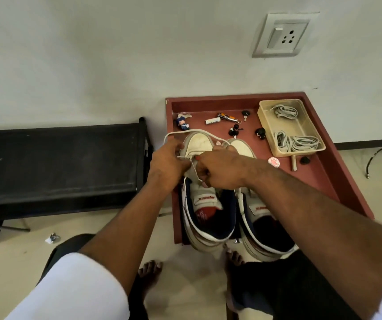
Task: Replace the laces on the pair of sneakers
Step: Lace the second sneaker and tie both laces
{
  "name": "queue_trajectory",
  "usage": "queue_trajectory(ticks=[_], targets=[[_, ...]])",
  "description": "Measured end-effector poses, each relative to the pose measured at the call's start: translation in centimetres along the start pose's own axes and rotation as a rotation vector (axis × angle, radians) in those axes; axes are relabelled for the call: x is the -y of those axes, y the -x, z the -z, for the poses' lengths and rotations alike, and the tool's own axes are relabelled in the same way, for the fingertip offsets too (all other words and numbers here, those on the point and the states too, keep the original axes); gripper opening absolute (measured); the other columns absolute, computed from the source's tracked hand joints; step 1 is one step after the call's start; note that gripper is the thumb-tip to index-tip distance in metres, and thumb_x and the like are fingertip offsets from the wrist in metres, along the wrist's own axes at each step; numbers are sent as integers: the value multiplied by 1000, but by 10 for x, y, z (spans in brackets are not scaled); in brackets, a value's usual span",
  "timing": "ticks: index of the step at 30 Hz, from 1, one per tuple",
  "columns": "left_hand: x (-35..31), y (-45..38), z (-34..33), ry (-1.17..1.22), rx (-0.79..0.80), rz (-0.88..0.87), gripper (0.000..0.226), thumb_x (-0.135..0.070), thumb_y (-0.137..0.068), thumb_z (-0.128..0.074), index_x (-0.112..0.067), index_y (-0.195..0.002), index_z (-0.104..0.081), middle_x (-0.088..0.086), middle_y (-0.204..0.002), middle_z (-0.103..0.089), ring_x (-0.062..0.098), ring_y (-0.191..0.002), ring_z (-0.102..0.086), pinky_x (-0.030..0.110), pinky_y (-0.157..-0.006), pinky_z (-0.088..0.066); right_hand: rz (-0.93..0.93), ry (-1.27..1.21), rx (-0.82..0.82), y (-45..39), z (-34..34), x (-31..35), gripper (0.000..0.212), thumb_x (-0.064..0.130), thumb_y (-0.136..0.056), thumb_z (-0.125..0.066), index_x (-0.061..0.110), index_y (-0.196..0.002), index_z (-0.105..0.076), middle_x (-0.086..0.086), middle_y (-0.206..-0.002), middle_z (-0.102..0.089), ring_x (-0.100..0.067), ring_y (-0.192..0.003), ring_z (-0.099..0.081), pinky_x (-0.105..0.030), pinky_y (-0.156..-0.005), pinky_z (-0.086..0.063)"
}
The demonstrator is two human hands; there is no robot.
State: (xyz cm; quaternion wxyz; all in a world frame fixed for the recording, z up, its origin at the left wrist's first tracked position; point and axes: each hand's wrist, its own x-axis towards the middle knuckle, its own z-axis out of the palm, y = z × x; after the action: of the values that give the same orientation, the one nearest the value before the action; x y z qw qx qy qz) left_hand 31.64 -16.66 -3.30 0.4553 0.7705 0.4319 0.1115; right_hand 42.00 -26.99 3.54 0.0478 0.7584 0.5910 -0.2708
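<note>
Two white sneakers with navy collars [208,213] stand side by side at the near edge of a dark red wooden table [323,172], heels overhanging it. The left hand [169,158] and right hand [220,169] each have their grip closed, pinching a white lace [193,132] over the left sneaker. At the far right corner a clear plastic tub [266,116] holds bundled grey laces [296,142]. Small keychains [235,130] lie along the far edge. Red tongue lettering is unreadable.

A home room: wall socket [282,34], black bench [58,162], tiled floor [12,257].
</note>
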Motion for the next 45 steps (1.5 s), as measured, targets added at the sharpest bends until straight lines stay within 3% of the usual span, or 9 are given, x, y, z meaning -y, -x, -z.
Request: queue_trajectory(ticks=[8, 14, 19, 25, 31, 38, 41, 43, 45], targets=[[-3, 12, 0, -5, -52, -60, 27, -4, -82, -72, -11, -106, -63, 1, -93, -63, 0, -63, -54, 2, -46, -37, 135, -54, 213, 114, -38, 56, 9, 19, -90, -59, 20, -94, -66, 3, -102, -61, -15, -102, -45, -38, -93, -30], [0, 16, -1, 8, -47, -57, 21, -10, -83, -74, -11, -103, -67, 6, -96, -65, 10, -75, -59, 12, -58, -42, 88, -101, 98, 121, -58, 56, 26, 41, -85, -69, 24, -105, -68, 7, -102, -57, -13, -96, -54, -32, -80, -48], [-4, 6, 2, 51, -79, -86, 17, -24, -84, -77, -16, -98, -72, -3, -87, -67, 9, -79, -62, 16, -66, -44, -100, -610, -207, 115, -27, 20, 17, 38, -84, -72, 21, -86, -72, 8, -81, -64, -2, -74, -60, -24, -65, -49], [-20, -28, -9, -64, -110, -197, 19, -8, -89, -66, -10, -106, -74, 6, -109, -72, 17, -100, -66, 28, -92, -50, -338, -475, -502, 41, -20, -45, 12, 18, -92, -62, 18, -95, -73, 3, -89, -70, -13, -82, -64, -24, -73, -46], [-19, -59, -20, -146, -31, -261, 29, 1, -89, -60, -10, -114, -72, 0, -114, -67, 11, -108, -59, 11, -87, -36, -410, -29, -416, -28, -16, -70, 25, 36, -90, -57, 16, -102, -69, -6, -102, -61, -24, -99, -55, -36, -87, -42], [-21, -66, -18, -31, 214, -425, 64, 11, -87, -58, -26, -139, -54, -3, -148, -45, 11, -139, -38, 30, -106, -42, -304, -485, -365, -52, -21, -75, 10, 18, -88, -65, 23, -80, -69, 9, -84, -68, -14, -80, -64, -38, -80, -54], [-29, -56, -4, 91, 387, -376, 48, 1, -92, -62, -22, -134, -57, 3, -133, -62, -5, -108, -58, 21, -89, -51, -237, -814, -369, -36, -15, -66, 6, 18, -95, -58, 19, -90, -62, 6, -80, -67, -11, -70, -58, -27, -64, -44], [-34, -50, 12, 117, 372, -336, 17, -8, -90, -67, -17, -104, -73, 5, -93, -74, -6, -66, -61, 17, -64, -52, -199, -1027, -336, -22, -10, -62, 7, 16, -95, -59, 18, -89, -61, 4, -66, -63, -12, -60, -53, -27, -61, -39], [-35, -48, 30, 140, 264, -294, 8, -11, -89, -69, -18, -87, -73, 3, -74, -71, 3, -56, -59, 19, -56, -51, -206, -1079, -319, -6, -8, -66, 10, 23, -92, -64, 16, -86, -66, 8, -57, -53, -9, -53, -44, -27, -58, -37]])
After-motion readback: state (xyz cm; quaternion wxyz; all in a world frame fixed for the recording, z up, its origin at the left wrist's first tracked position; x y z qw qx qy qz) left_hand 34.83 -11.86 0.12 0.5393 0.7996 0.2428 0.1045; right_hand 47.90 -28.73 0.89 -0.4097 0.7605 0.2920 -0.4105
